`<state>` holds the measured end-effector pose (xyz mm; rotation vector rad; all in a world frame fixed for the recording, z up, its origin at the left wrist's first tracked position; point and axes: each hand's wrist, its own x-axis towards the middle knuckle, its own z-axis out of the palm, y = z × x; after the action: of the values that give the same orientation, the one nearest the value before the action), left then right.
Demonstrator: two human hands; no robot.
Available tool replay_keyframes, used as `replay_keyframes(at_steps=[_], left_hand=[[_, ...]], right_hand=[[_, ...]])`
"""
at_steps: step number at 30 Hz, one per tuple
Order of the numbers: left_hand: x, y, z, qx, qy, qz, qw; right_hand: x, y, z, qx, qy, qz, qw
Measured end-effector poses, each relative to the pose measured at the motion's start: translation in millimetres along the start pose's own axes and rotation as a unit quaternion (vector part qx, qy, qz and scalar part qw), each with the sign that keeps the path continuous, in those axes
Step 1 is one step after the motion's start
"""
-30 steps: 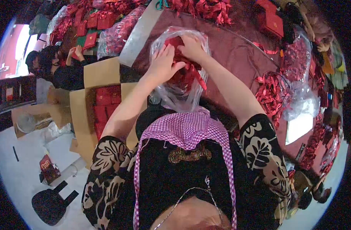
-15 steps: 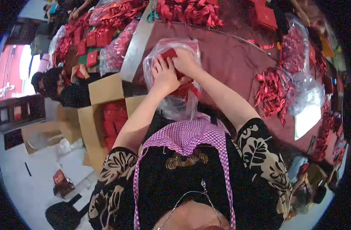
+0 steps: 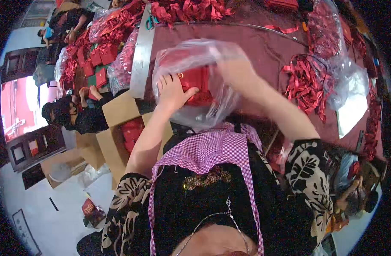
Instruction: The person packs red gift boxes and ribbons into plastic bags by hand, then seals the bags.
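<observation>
Where the person stands: at the near edge of a table [image 3: 263,47] covered in dark red cloth, in a checked apron and leaf-print sleeves.
Thing in hand: a clear plastic bag [image 3: 191,53], held up just above the table edge in front of the chest.
Contents: a red box [image 3: 196,79] with a small gold mark, inside the bag, at its middle.
Left hand [image 3: 172,91]: on the bag's left side; fingers slightly apart and curled over the film, thumb pressed against the box, so the hand is clamped on the box through the plastic.
Right hand [image 3: 236,68]: at the bag's right side, smeared by motion and veiled by the film; whether its fingers are apart or closed, cannot tell.
Right of the bag: a heap of red ribbons [image 3: 306,83] on the cloth, touching a second crumpled bag [image 3: 347,87].
Left of the bag: a metal strip [image 3: 140,55] along the table edge, green-handled scissors [image 3: 149,21] at its far end.
Floor, left: an open carton [image 3: 114,113] stacked with red boxes.
Beyond the carton: another person [image 3: 74,117] in dark clothes, hands raised at a second table.
</observation>
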<state>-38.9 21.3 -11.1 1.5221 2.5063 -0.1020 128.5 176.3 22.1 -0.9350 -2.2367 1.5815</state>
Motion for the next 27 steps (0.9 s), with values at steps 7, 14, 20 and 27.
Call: replay_keyframes(at_steps=[7, 14, 20, 27], left_hand=[[4, 3, 0, 0.011, -0.024, -0.037, 0.999], [9, -8, -9, -0.043, -0.047, -0.035, 0.997], [4, -23, -19, -0.108, -0.057, -0.027, 0.992], [-9, -26, -19, -0.157, -0.017, -0.028, 0.987]], right_hand=[[65, -51, -23, -0.429, 0.065, -0.381, 0.817], [55, -146, -58, -0.270, -0.146, -0.269, 0.913], [50, -111, 47, -0.292, -0.379, -0.252, 0.841], [99, -15, 114, -0.322, -0.061, -0.320, 0.889]])
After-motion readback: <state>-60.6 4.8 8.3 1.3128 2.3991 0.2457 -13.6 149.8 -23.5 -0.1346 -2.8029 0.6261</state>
